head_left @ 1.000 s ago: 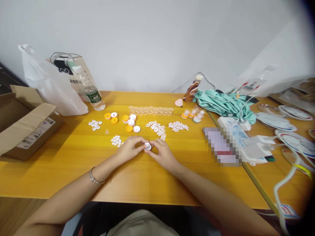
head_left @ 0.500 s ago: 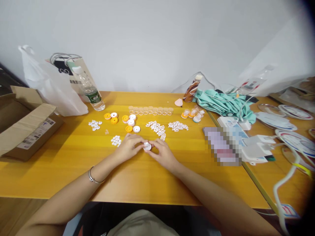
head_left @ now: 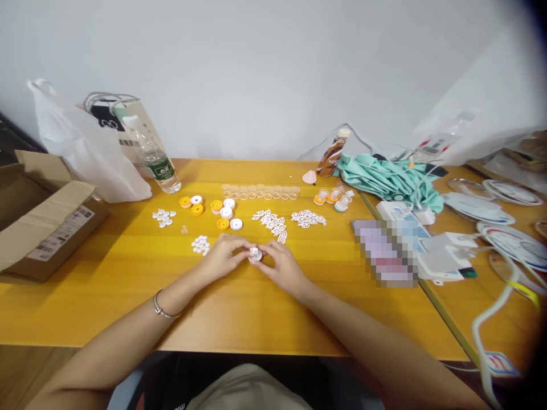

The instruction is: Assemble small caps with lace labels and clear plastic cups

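Between my two hands is a small white plastic piece with a round disc base (head_left: 255, 255) and an upright part on top. My left hand (head_left: 224, 254) pinches it from the left with thumb and forefinger. From the right, the thumb and fingers of my right hand (head_left: 282, 265) close on the same piece. Just beyond my hands lie white openwork leaf-shaped pieces (head_left: 273, 223), with a second cluster of openwork pieces (head_left: 307, 217) farther right. Small white discs (head_left: 200, 245) lie left of my left hand. Behind them stand orange and white round caps (head_left: 223, 224).
A row of clear cups (head_left: 260, 192) stands at the back, with assembled orange-based pieces (head_left: 333, 196) to its right. An open carton (head_left: 60, 228) and a water bottle (head_left: 160, 165) stand left. A phone (head_left: 384, 250), power strip (head_left: 401, 222) and teal cloth (head_left: 388, 179) lie right.
The view has shifted very slightly. Both hands keep the same grip on the white piece, and the things on the table have not moved.
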`<action>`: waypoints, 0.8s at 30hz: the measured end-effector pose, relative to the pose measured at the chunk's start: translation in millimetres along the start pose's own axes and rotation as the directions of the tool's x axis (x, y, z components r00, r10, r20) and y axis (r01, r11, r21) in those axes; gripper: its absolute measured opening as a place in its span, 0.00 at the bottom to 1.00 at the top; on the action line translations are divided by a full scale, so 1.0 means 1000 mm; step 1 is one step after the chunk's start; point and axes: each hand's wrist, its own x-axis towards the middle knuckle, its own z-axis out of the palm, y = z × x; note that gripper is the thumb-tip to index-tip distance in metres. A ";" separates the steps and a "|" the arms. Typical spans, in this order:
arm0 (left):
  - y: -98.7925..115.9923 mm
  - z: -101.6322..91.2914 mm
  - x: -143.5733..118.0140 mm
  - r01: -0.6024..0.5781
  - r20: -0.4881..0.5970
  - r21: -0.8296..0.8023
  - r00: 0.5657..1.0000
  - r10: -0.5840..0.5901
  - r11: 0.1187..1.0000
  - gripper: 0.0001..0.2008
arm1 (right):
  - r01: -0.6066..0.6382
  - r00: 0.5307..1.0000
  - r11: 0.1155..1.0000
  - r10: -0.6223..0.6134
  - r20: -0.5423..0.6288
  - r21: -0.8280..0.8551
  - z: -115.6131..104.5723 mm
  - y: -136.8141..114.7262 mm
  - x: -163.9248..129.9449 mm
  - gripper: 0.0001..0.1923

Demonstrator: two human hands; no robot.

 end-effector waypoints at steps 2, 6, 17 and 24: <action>0.001 0.000 0.000 -0.011 0.004 0.016 1.000 0.011 1.000 0.07 | 0.006 1.000 1.000 -0.006 0.001 0.003 0.000 0.000 0.000 0.13; 0.005 0.001 0.000 -0.044 0.010 0.089 0.999 0.044 0.995 0.07 | 0.007 1.000 1.000 -0.007 -0.002 0.004 0.000 0.000 0.000 0.12; 0.002 0.002 -0.001 -0.086 0.066 0.141 0.995 0.078 0.986 0.08 | 0.005 1.000 1.000 -0.005 0.000 0.008 0.000 -0.002 0.000 0.13; 0.005 0.001 0.000 -0.049 0.047 0.100 0.998 0.045 0.994 0.07 | 0.009 1.000 1.000 -0.009 -0.003 0.007 0.000 -0.001 0.000 0.12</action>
